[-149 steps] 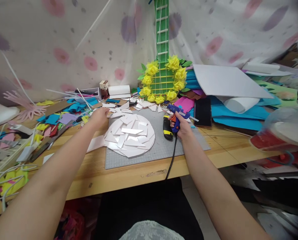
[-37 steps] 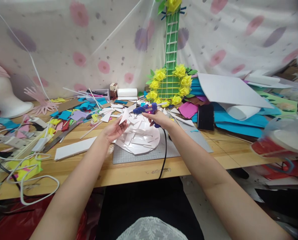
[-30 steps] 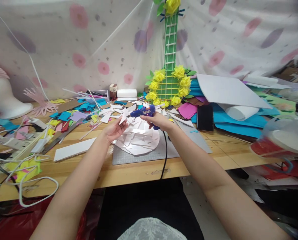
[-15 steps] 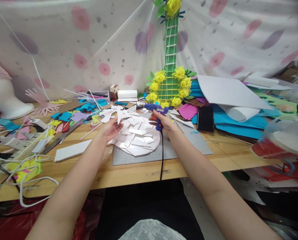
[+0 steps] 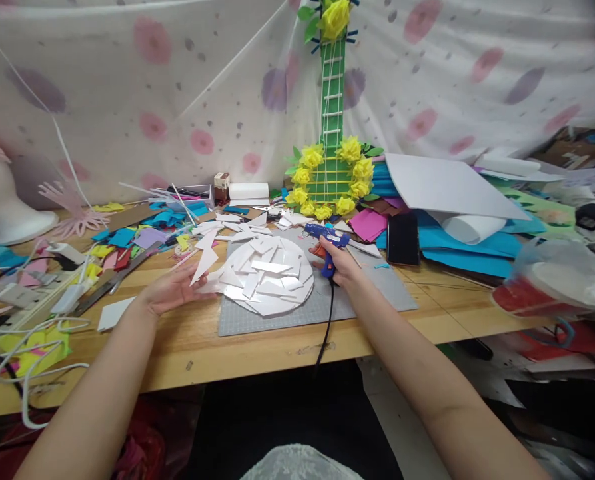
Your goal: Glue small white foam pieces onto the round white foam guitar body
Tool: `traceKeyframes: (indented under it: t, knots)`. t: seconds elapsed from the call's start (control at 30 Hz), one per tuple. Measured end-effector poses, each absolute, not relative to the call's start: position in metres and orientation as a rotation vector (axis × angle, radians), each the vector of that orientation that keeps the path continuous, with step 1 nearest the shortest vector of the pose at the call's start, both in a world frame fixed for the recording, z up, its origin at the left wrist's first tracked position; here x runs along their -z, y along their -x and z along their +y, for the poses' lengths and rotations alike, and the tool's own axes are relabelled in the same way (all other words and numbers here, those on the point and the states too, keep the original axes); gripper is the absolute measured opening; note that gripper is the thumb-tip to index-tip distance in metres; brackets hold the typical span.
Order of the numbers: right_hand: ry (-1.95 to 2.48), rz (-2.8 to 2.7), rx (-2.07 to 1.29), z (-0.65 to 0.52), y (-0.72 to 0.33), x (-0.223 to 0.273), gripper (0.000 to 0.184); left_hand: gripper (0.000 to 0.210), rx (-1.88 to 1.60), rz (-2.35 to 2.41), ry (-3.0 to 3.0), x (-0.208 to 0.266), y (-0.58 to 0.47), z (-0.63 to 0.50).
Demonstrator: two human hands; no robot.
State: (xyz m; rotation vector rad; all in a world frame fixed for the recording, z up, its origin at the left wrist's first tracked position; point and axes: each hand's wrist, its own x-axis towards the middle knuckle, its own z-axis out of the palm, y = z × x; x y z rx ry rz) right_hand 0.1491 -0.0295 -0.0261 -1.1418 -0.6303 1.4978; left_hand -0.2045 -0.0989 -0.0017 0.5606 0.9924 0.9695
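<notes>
My right hand (image 5: 346, 268) is wrapped round a blue hot glue gun (image 5: 333, 241), its nozzle pointing left and its black cord hanging over the table edge. My left hand (image 5: 174, 291) pinches a pointed white foam board piece (image 5: 206, 261) left of a round white disc (image 5: 304, 293). Overlapping white foam board scraps (image 5: 272, 267) cover most of the disc, which lies on a grey cutting mat (image 5: 257, 325). The glue gun is held above the mat, just right of the disc.
A green paper guitar with yellow flowers (image 5: 333, 173) leans at the back. A phone (image 5: 403, 239) and blue sheets (image 5: 470, 252) lie right, near a plastic-covered red tub (image 5: 522, 293). Colored scraps (image 5: 122, 237), a metal ruler (image 5: 114, 277) and tangled white cables (image 5: 27, 373) crowd the left.
My left hand has moved left and down from over the disc, holding a white piece. My right hand and the glue gun have shifted slightly right and down.
</notes>
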Motion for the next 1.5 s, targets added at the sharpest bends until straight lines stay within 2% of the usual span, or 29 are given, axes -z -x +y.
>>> traceKeyframes:
  t: [0.2, 0.43, 0.63, 0.77, 0.87, 0.97, 1.13, 1.33, 1.5]
  knots:
    - [1.034, -0.545, -1.542, -0.010, -0.130, 0.026, 0.022, 0.018, -1.046, 0.993, -0.649, 0.013, 0.199, -0.080]
    - [1.057, -0.662, -1.357, 0.040, -0.113, 0.025, 0.019, 0.012, -1.117, 0.974, -0.706, 0.017, 0.182, -0.064]
    - [1.025, -0.657, -1.324, 0.033, -0.129, 0.033, 0.019, 0.014, -1.186, 1.226, -0.784, 0.005, 0.176, -0.065]
    - [0.878, -0.613, -1.380, 0.013, -0.149, 0.042, 0.023, 0.023, -1.237, 1.482, -1.201, -0.001, 0.167, -0.056]
    - [0.770, -0.569, -1.400, 0.003, -0.160, 0.046, 0.026, 0.020, -1.057, 1.567, -1.804, -0.001, 0.155, -0.045]
    - [0.700, -0.540, -1.431, 0.000, -0.165, 0.048, 0.027, 0.019, -0.672, 1.527, -2.357, 0.000, 0.145, -0.035]
    - [0.689, -0.569, -1.475, 0.001, -0.166, 0.049, 0.027, 0.024, -0.243, 1.541, -2.699, 0.004, 0.137, -0.030]
    - [0.720, -0.565, -1.487, 0.001, -0.167, 0.051, 0.025, 0.028, -0.201, 1.591, -2.754, 0.013, 0.138, -0.032]
    - [0.742, -0.575, -1.484, -0.001, -0.165, 0.048, 0.024, 0.027, -0.318, 1.680, -2.680, 0.022, 0.142, -0.030]
